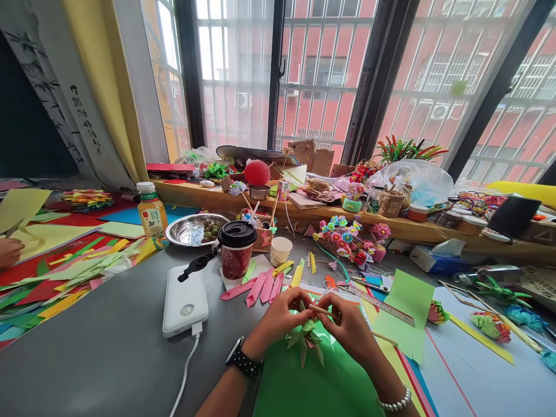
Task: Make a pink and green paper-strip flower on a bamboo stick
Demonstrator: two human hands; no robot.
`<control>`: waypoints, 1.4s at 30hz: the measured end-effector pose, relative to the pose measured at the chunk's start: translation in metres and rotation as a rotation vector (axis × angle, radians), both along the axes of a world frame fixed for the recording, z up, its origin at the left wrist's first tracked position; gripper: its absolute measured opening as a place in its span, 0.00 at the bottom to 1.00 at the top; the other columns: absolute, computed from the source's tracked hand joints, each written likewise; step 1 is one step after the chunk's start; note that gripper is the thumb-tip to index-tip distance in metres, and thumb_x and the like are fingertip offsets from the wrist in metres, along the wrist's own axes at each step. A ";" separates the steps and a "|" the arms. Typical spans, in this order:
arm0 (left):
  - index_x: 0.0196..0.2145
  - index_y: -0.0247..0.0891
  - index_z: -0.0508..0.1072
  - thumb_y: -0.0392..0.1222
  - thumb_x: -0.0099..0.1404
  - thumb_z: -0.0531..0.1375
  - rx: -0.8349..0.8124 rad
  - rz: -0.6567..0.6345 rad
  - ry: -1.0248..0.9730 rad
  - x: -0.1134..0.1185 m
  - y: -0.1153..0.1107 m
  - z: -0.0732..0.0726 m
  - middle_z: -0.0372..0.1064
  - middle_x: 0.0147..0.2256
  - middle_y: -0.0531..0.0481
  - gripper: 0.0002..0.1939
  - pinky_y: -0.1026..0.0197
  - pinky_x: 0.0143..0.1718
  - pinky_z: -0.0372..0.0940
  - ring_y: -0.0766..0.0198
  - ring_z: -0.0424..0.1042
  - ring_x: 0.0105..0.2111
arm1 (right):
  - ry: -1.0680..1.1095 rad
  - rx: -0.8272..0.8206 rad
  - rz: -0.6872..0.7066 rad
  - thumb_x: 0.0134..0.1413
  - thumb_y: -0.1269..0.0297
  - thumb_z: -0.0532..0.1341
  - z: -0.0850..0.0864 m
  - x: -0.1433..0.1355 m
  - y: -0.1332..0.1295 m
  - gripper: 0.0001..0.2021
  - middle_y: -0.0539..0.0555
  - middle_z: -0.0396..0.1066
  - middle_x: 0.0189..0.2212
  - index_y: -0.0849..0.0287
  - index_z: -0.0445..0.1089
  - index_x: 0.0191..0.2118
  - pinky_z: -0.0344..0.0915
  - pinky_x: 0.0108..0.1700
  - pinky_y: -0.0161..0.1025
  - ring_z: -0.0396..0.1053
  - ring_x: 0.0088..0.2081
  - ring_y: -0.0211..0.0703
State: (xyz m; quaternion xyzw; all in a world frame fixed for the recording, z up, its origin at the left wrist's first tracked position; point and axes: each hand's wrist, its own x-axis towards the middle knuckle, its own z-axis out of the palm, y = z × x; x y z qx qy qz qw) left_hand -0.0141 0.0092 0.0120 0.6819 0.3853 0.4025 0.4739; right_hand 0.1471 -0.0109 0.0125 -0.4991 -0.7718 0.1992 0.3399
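Head view.

Edges and room: grey tabletop (99,359) spreads over the lower left, between a pile of paper strips (87,272) and a white power bank (186,301). Wooden window ledge (195,196) bounds the far side. Glossy green sheet (321,388) lies under the hands, its right side meeting layered coloured paper (396,358); it extends toward the wearer below the flower.

Principal item: one folded paper flower (306,336), above the green sheet, directly below the fingertips. Pale green pointed petals, splayed outward and down; touch of pink at the centre. Exact petal count partly hidden by the fingers.

Hands, two. Left hand (282,315), dark watch at wrist: thumb and fingers pinched together on the paper flower. Right hand (350,324), silver bead bracelet: fingers curled, thumb and forefinger closed upon a thin wooden stick (325,313), its tip at the flower. A similar length shows beyond the right hand; whether one piece, cannot tell.

Counted: pink folded strips (256,288), four visible, some overlapping; dark red lidded cup (237,255), one; small paper cup (281,251), one; juice bottle (152,214), one; steel dish (177,237), one, holding green fruits, number too small to settle; ruler (386,308), one; red ball (257,172), one; co-worker's hand (9,253), one, at the left edge.
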 end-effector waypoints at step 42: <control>0.26 0.34 0.69 0.41 0.40 0.68 -0.254 0.012 -0.243 -0.003 0.006 -0.005 0.65 0.24 0.55 0.16 0.64 0.30 0.59 0.67 0.66 0.27 | 0.151 -0.148 0.073 0.49 0.54 0.57 0.009 0.007 -0.003 0.13 0.51 0.69 0.25 0.60 0.69 0.31 0.54 0.22 0.31 0.59 0.22 0.35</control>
